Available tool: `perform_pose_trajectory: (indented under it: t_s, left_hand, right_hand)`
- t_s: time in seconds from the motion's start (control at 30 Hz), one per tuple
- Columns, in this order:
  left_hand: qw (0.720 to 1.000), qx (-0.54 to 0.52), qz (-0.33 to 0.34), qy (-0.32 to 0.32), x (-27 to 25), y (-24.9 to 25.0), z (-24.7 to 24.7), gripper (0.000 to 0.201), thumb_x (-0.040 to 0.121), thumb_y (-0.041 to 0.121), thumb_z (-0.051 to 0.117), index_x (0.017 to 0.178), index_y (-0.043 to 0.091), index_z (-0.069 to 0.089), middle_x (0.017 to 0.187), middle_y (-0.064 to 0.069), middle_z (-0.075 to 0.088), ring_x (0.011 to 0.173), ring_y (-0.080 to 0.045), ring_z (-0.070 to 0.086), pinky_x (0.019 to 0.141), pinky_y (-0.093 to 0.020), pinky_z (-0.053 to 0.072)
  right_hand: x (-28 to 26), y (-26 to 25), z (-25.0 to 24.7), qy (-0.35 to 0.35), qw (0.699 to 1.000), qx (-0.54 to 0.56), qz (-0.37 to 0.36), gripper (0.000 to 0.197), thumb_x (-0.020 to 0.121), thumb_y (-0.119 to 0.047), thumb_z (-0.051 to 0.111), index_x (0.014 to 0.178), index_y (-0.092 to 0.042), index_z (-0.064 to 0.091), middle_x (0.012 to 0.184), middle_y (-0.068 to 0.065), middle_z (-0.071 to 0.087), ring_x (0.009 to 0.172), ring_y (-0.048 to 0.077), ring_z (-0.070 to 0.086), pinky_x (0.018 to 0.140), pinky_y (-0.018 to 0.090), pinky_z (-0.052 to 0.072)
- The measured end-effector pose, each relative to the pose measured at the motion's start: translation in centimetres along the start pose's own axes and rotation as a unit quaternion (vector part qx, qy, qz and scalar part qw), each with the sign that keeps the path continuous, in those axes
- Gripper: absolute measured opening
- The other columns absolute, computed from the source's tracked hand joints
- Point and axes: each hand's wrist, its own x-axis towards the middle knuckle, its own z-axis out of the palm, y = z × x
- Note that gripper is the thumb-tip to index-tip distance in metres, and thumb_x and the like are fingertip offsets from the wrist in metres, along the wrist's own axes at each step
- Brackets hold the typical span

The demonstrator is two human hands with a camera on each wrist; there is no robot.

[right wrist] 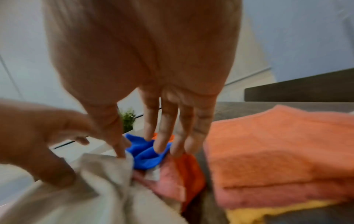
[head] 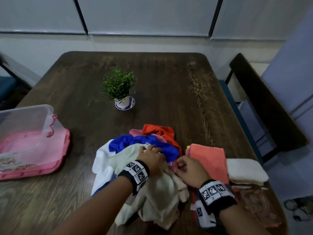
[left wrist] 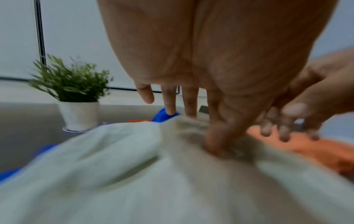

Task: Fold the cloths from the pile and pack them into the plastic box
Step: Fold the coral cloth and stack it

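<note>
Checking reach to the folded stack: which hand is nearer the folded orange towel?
Right. The right hand is just beside the folded orange towel, at its left edge; the left hand lies farther left on the cream cloth.

the pile of cloths (head: 144,150) lies on the table (head: 169,102) at its near middle, the plastic box (head: 25,133) far left, folded cloths (head: 210,160) just right, the potted plant (head: 120,89) behind.

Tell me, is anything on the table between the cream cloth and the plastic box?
Nothing visible. Between the cream cloth under the left hand and the plastic box, the head view shows only bare table. The plant stands farther back, off that path.
</note>
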Motion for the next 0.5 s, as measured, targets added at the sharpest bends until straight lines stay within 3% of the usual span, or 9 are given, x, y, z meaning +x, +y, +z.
perform_pose_trajectory:
  t_s: [0.07, 0.17, 0.23, 0.3, 0.33, 0.4, 0.47, 0.5]
  left_hand:
    - [0.999, 0.023, -0.030, -0.031, -1.5, -3.3, 1.2, 0.041, 0.090, 0.049, 0.046, 0.127, 0.035, 0.054, 0.145, 0.004, 0.042, 0.135, -0.025, 0.032, 0.104, -0.051, 0.025]
    - [0.997, -0.039, -0.067, -0.010, -4.6, -8.4, 2.4, 0.039, 0.088, 0.044, 0.040, 0.121, 0.032, 0.057, 0.135, 0.009, 0.051, 0.129, -0.018, 0.044, 0.097, -0.042, 0.028]
    - [0.994, -0.042, -0.101, -0.002, -7.1, -12.1, 3.1, 0.036, 0.091, 0.037, 0.042, 0.124, 0.033, 0.055, 0.132, 0.008, 0.056, 0.125, -0.019, 0.048, 0.095, -0.039, 0.032]
    - [0.989, -0.034, -0.141, -0.024, -9.6, -15.8, 4.1, 0.036, 0.093, 0.034, 0.043, 0.128, 0.035, 0.053, 0.132, 0.008, 0.055, 0.126, -0.019, 0.048, 0.099, -0.039, 0.034]
    - [0.986, -0.032, -0.161, -0.037, -10.9, -17.7, 4.6, 0.035, 0.093, 0.033, 0.043, 0.127, 0.035, 0.053, 0.132, 0.008, 0.055, 0.126, -0.018, 0.048, 0.100, -0.040, 0.033]
    - [0.977, -0.033, -0.201, -0.055, -13.0, -20.7, 5.4, 0.033, 0.091, 0.028, 0.045, 0.122, 0.032, 0.056, 0.131, 0.008, 0.055, 0.126, -0.017, 0.047, 0.100, -0.041, 0.033]
    - [0.970, -0.069, -0.226, -0.057, -14.2, -22.7, 5.9, 0.033, 0.088, 0.030, 0.051, 0.120, 0.033, 0.057, 0.133, 0.009, 0.052, 0.127, -0.018, 0.045, 0.103, -0.044, 0.034]
    - [0.966, -0.091, -0.235, -0.050, -14.5, -23.1, 6.0, 0.035, 0.087, 0.034, 0.055, 0.122, 0.034, 0.056, 0.134, 0.010, 0.049, 0.128, -0.019, 0.045, 0.104, -0.045, 0.034]
  right_hand:
    - [0.2, -2.4, 1.9, -0.120, 0.992, -0.022, -0.026, 0.045, 0.079, -0.045, 0.070, 0.119, -0.026, 0.060, 0.112, -0.008, 0.064, 0.102, 0.013, 0.062, 0.090, 0.031, 0.050]
    - [0.3, -5.8, 4.8, -0.208, 0.975, 0.068, -0.051, 0.045, 0.083, -0.027, 0.074, 0.125, -0.022, 0.059, 0.108, -0.012, 0.064, 0.098, 0.005, 0.063, 0.093, 0.026, 0.049]
    - [0.9, -7.3, 6.4, -0.155, 0.979, 0.127, -0.049, 0.029, 0.085, -0.008, 0.065, 0.111, -0.022, 0.063, 0.096, -0.013, 0.065, 0.086, -0.003, 0.062, 0.088, 0.022, 0.052]
    - [2.0, -7.8, 7.3, -0.054, 0.991, 0.116, -0.031, 0.034, 0.084, 0.000, 0.059, 0.090, -0.034, 0.060, 0.089, -0.010, 0.067, 0.078, -0.004, 0.063, 0.082, 0.023, 0.052]
    - [2.5, -7.6, 7.6, -0.006, 0.996, 0.092, -0.009, 0.037, 0.083, -0.001, 0.059, 0.081, -0.038, 0.056, 0.087, -0.008, 0.068, 0.078, 0.000, 0.065, 0.081, 0.026, 0.052]
    - [3.2, -7.3, 7.7, 0.045, 0.997, 0.032, 0.049, 0.030, 0.080, -0.007, 0.061, 0.072, -0.035, 0.052, 0.088, -0.001, 0.071, 0.086, 0.019, 0.068, 0.084, 0.031, 0.052]
    - [3.2, -7.1, 8.3, 0.028, 0.995, -0.033, 0.092, 0.019, 0.079, -0.013, 0.064, 0.079, -0.031, 0.055, 0.100, 0.004, 0.067, 0.097, 0.025, 0.065, 0.087, 0.031, 0.050]
    - [3.0, -7.3, 8.9, -0.002, 0.994, -0.047, 0.097, 0.019, 0.080, -0.016, 0.066, 0.093, -0.028, 0.059, 0.109, 0.004, 0.063, 0.103, 0.025, 0.062, 0.090, 0.030, 0.048]
